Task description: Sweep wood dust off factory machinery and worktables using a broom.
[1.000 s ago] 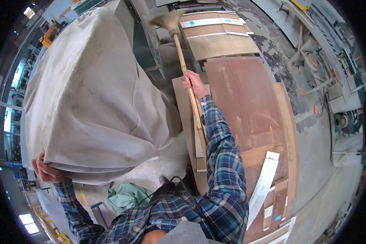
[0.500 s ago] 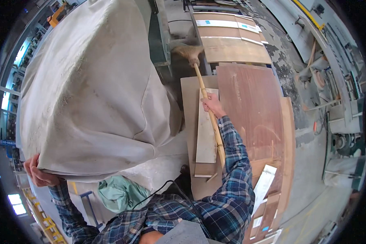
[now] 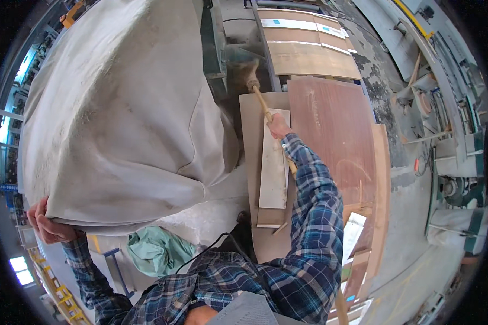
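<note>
A broom [image 3: 261,101] with a pale wooden or bamboo handle points away from me, my right hand [image 3: 279,125] wrapped round its shaft. Its straw head, smeared by motion, is in the narrow floor gap between a green metal machine part [image 3: 214,54] and the stacked boards. On the left bulges a huge dusty off-white cloth bag [image 3: 130,119]. The fingers of my left hand [image 3: 50,222] are closed on its lower corner. Below the right forearm, part of the broom handle is hidden by the sleeve.
Beside the broom lie a narrow pale board [image 3: 274,162] and a large reddish-brown panel [image 3: 333,141]. More panels [image 3: 312,57] are stacked beyond. A green cloth [image 3: 160,250] is on the floor near me, by a yellow ladder-like frame [image 3: 57,287]. Machinery [image 3: 455,189] stands at right.
The broom head has swung and turned within the gap, its straw now narrower in view. My right hand has moved slightly forward and left with the handle. My left hand keeps its hold.
</note>
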Motion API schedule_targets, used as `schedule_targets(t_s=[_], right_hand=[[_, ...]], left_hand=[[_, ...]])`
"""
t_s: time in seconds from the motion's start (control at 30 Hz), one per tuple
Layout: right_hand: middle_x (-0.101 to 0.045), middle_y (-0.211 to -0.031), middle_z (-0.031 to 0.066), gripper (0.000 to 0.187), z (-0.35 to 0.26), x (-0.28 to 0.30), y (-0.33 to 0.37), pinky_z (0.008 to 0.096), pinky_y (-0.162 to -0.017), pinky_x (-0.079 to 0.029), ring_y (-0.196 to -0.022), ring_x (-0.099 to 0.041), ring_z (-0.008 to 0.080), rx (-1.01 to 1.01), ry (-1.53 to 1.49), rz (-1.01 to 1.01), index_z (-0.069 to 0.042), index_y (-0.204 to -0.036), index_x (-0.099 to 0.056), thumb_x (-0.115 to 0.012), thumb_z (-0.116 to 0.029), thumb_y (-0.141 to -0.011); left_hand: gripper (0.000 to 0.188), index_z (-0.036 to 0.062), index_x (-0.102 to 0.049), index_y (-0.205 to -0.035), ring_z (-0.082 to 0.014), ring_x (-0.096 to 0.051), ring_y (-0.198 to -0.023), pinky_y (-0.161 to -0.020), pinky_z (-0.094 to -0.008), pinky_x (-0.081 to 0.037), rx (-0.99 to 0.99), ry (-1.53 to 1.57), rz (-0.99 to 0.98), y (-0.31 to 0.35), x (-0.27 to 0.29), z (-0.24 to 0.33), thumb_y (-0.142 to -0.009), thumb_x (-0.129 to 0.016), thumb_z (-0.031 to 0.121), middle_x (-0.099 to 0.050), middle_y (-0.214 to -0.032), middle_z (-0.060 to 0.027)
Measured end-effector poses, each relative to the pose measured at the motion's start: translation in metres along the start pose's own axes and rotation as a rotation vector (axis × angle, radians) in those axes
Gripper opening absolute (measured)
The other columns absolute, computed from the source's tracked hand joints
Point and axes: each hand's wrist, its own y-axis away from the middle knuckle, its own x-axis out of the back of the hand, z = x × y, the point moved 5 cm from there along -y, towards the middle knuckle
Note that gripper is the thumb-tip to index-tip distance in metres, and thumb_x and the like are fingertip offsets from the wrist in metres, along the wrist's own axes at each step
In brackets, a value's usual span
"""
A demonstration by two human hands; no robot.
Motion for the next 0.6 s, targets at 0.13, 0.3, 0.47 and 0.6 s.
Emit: schedule_targets(t_s=[0.13, 0.3, 0.47, 0.6], right_hand=[[-0.045, -0.055, 0.0039, 0.01, -0.057, 0.008, 0.052, 0.0324, -0.032, -0.036, -0.037, -0.046, 0.015, 0.14, -0.045, 0.055, 0.001, -0.092, -0.048, -0.052, -0.006, -0.087], [-0.05, -0.062, 0.007, 0.024, -0.019, 0.02, 0.027, 0.0371, -0.037, -0.04, -0.043, -0.051, 0.0244, 0.4, 0.323, 0.254, -0.001, -0.106, -0.05, -0.053, -0.01, -0.084], [-0.058, -0.069, 0.0215, 0.012, -0.006, -0.091, 0.096, 0.0446, -0.056, -0.05, -0.064, -0.06, 0.0374, 0.499, 0.214, -0.151, 0.0, -0.086, -0.058, -0.054, -0.005, -0.075], [-0.058, -0.057, 0.0062, 0.016, 0.018, -0.107, 0.194, 0.0336, -0.04, -0.044, -0.047, -0.057, 0.0159, 0.048, 0.347, -0.402, -0.001, -0.077, -0.057, -0.06, -0.015, -0.085]], left_hand=[[0.051, -0.0054, -0.07, -0.085, -0.0266, -0.059, -0.075, -0.071, -0.0389, -0.048, -0.033, -0.01, 0.008, -0.007, 0.0, 0.005, -0.097, -0.034, 0.028, -0.065, -0.082, -0.0151], [0.048, -0.0047, -0.071, -0.086, -0.025, -0.057, -0.075, -0.068, -0.0379, -0.046, 0.016, 0.03, 0.044, -0.005, -0.015, 0.012, -0.098, -0.036, 0.026, -0.064, -0.082, -0.0134], [0.046, -0.0039, -0.071, -0.086, -0.0257, -0.057, -0.075, -0.069, -0.0371, -0.047, 0.016, -0.055, 0.026, -0.002, 0.015, 0.004, -0.099, -0.035, 0.023, -0.063, -0.081, -0.0127], [0.042, -0.004, -0.069, -0.088, -0.0277, -0.056, -0.073, -0.068, -0.0371, -0.046, 0.007, -0.046, -0.044, 0.003, 0.022, 0.004, -0.1, -0.036, 0.019, -0.064, -0.082, -0.0144]])
